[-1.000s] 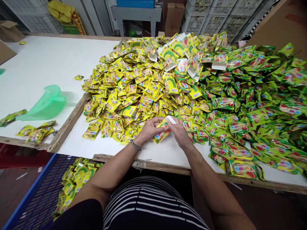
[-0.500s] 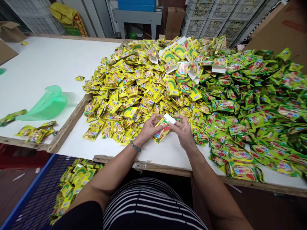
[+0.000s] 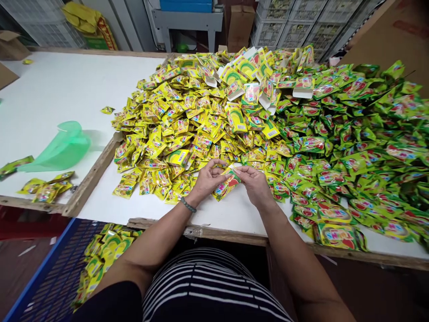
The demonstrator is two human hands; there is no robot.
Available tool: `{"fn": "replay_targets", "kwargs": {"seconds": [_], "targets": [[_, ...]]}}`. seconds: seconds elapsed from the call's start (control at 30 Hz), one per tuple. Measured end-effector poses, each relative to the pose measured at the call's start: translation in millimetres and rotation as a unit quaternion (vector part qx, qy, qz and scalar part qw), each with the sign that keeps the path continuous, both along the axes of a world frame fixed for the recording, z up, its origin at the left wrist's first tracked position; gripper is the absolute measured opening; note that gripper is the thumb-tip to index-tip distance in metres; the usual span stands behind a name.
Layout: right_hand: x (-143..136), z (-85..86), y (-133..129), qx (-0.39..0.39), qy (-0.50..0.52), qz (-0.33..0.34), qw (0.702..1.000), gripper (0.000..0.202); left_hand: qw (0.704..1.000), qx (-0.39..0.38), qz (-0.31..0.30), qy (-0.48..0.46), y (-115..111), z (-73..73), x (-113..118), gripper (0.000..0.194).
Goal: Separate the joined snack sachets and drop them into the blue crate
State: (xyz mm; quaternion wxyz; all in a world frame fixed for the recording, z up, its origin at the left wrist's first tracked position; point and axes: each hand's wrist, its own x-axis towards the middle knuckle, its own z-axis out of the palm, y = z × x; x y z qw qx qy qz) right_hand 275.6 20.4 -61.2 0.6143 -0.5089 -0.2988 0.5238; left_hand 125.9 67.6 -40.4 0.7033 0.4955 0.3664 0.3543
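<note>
Between my two hands is a small yellow-green printed box (image 3: 225, 188), tilted over the front part of the white table (image 3: 161, 213). My left hand (image 3: 208, 181) grips its left side, thumb on the printed face. The fingers of my right hand (image 3: 254, 183) pinch its upper right end. Just beyond my hands lies a heap of yellow sachets (image 3: 181, 125), with several printed boxes (image 3: 236, 117) on top. Green sachets (image 3: 345, 147) are piled to the right.
A green scoop (image 3: 63, 147) and a few sachets (image 3: 48, 190) lie left of a wooden divider (image 3: 95, 176). Below the table edge at left, a blue crate (image 3: 47, 268) holds packed boxes (image 3: 109, 250). White crates (image 3: 296, 29) stand behind the table.
The white end flap that stood up from the box no longer shows upright; my right fingers now press at that end. The view has shifted slightly.
</note>
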Motion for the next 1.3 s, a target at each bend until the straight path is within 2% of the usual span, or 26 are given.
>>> {"fn": "replay_targets", "kwargs": {"seconds": [0.23, 0.33, 0.43, 0.53, 0.6, 0.77, 0.87, 0.93, 0.97, 1.0, 1.07, 1.13, 1.2, 1.23, 1.3], "targets": [[11.2, 3.8, -4.1, 0.021, -0.018, 0.057, 0.998, 0.018, 1.000, 0.025, -0.014, -0.009, -0.4, 2.7, -6.0, 0.051], [11.3, 4.8, -7.2, 0.033, -0.020, 0.084, 0.996, 0.024, 0.999, 0.014, -0.016, -0.032, -1.1, 3.9, -5.4, 0.051], [1.9, 5.6, -12.8, 0.082, -0.134, 0.030, 0.987, 0.026, 0.998, -0.004, 0.007, -0.060, -2.2, 6.7, -4.8, 0.050], [-11.0, 6.5, -18.2, 0.141, -0.292, -0.036, 0.945, 0.023, 0.996, -0.022, 0.022, -0.084, -2.3, 8.3, -5.5, 0.051], [-16.6, 7.4, -19.7, 0.148, -0.322, -0.041, 0.934, 0.025, 0.996, -0.024, 0.019, -0.082, -1.5, 7.2, -5.6, 0.053], [-18.8, 9.7, -18.0, 0.165, -0.333, -0.015, 0.928, 0.032, 0.999, 0.007, -0.008, -0.034, -0.3, 6.1, -4.2, 0.060], [-16.1, 9.6, -16.3, 0.183, -0.342, 0.053, 0.920, 0.029, 0.995, 0.052, -0.041, 0.072, -2.9, 23.7, -21.1, 0.060], [-10.1, 7.8, -14.4, 0.161, -0.350, 0.052, 0.921, 0.032, 0.971, 0.101, -0.110, 0.188, -7.4, 46.1, -50.8, 0.051], [-5.0, 6.3, -12.9, 0.134, -0.363, 0.020, 0.922, 0.033, 0.946, 0.125, -0.158, 0.255, -10.8, 59.3, -71.8, 0.045], [1.5, 4.4, -11.2, 0.097, -0.383, -0.027, 0.918, 0.034, 0.911, 0.147, -0.203, 0.327, -15.1, 72.7, -96.0, 0.039], [17.2, -0.9, -7.1, 0.007, -0.437, -0.110, 0.893, 0.038, 0.835, 0.154, -0.259, 0.461, -25.0, 97.2, -148.6, 0.034], [31.3, -7.3, -3.2, -0.058, -0.504, -0.119, 0.853, 0.042, 0.765, 0.123, -0.280, 0.566, -34.4, 114.0, -194.7, 0.035], [37.7, -13.6, -0.5, -0.078, -0.570, -0.081, 0.814, 0.047, 0.710, 0.133, -0.223, 0.655, -41.0, 120.0, -220.1, 0.037], [37.1, -16.2, 0.4, -0.075, -0.597, -0.060, 0.796, 0.048, 0.699, 0.154, -0.186, 0.673, -42.9, 118.7, -222.2, 0.037], [29.9, -19.7, 1.4, -0.055, -0.637, -0.020, 0.769, 0.047, 0.718, 0.206, -0.125, 0.653, -43.6, 108.9, -205.2, 0.037]]}}
